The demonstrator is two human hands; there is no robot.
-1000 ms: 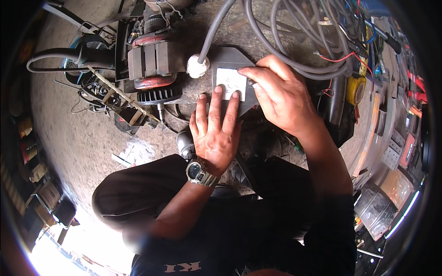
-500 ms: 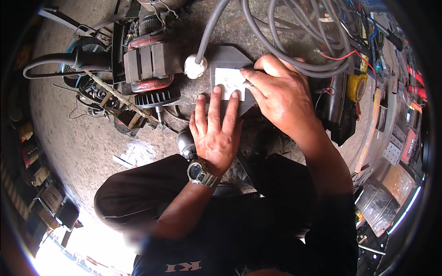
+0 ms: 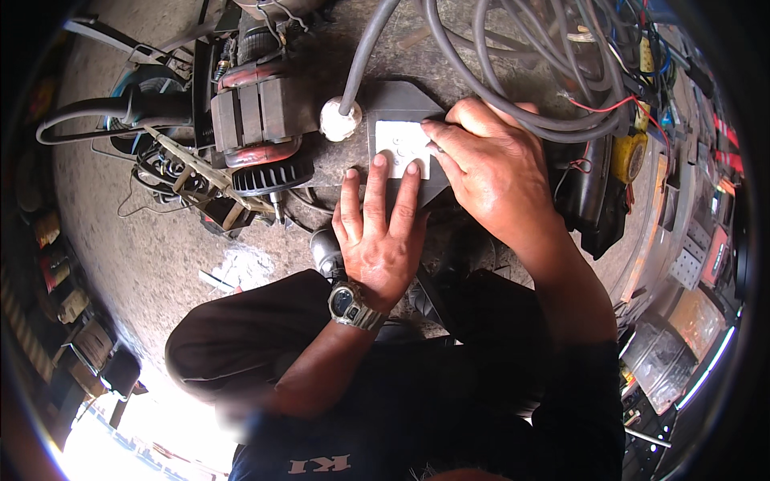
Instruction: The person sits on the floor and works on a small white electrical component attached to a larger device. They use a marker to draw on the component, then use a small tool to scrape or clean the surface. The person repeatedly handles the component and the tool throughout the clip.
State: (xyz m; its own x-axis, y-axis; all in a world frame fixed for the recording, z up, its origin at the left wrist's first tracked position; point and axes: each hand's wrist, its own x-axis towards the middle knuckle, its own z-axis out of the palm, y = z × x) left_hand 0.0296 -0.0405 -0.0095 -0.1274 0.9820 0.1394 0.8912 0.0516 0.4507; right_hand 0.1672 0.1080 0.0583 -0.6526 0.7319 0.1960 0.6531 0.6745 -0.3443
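Note:
A white square plate (image 3: 395,138) with small round marks lies on a dark grey sheet (image 3: 393,98) with cut-off corners. My left hand (image 3: 378,224) is spread, palm down, its fingertips pressing the plate's near edge and the sheet. At the plate's right edge, my right hand (image 3: 496,160) is pinched, thumb and forefinger together against the plate's upper right corner. Whatever sits between those fingers is mostly hidden and too small to name. A thick grey cable ends in a whitish lump (image 3: 340,120) just left of the sheet.
A motor with a black fan wheel (image 3: 274,175) and grey core blocks (image 3: 255,111) stands to the left, beside tangled wires. Coiled grey cable (image 3: 553,132) hangs close over my right hand. A yellow tape measure (image 3: 630,158) lies at the right.

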